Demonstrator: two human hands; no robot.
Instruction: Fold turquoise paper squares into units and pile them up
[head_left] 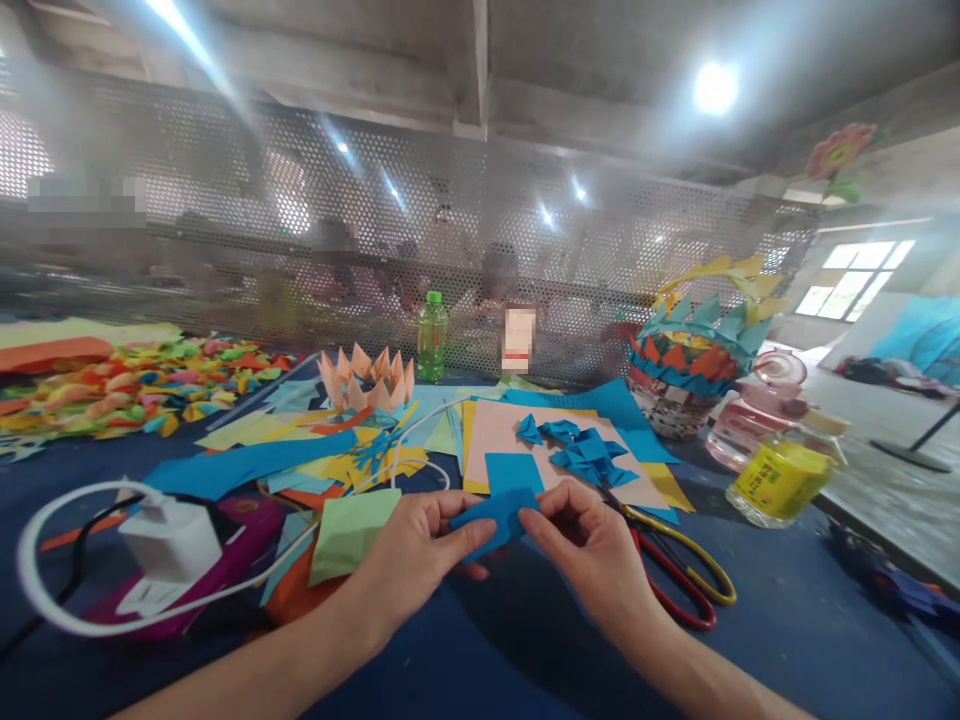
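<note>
Between my two hands is a small folded piece of blue paper (pixel 496 518), held just above the dark blue table. My left hand (pixel 439 535) pinches its left end, thumb on top. At its right end, my right hand (pixel 581 525) grips the edge between thumb and fingers. Just beyond lies a flat blue paper rectangle (pixel 512 470), partly behind the held piece. Several folded blue paper pieces (pixel 589 450) rest on a pink sheet (pixel 491 425). Scissors with red and yellow handles (pixel 686 585) lie beside my right hand.
At left are a white charger (pixel 172 545) on a purple power strip (pixel 251 540) and a heap of colourful folded papers (pixel 157 380). A peach paper ring (pixel 366 380), green bottle (pixel 432 340), paper basket (pixel 686 360) and yellow-labelled bottle (pixel 784 480) stand farther back. White cable loops cross the left side.
</note>
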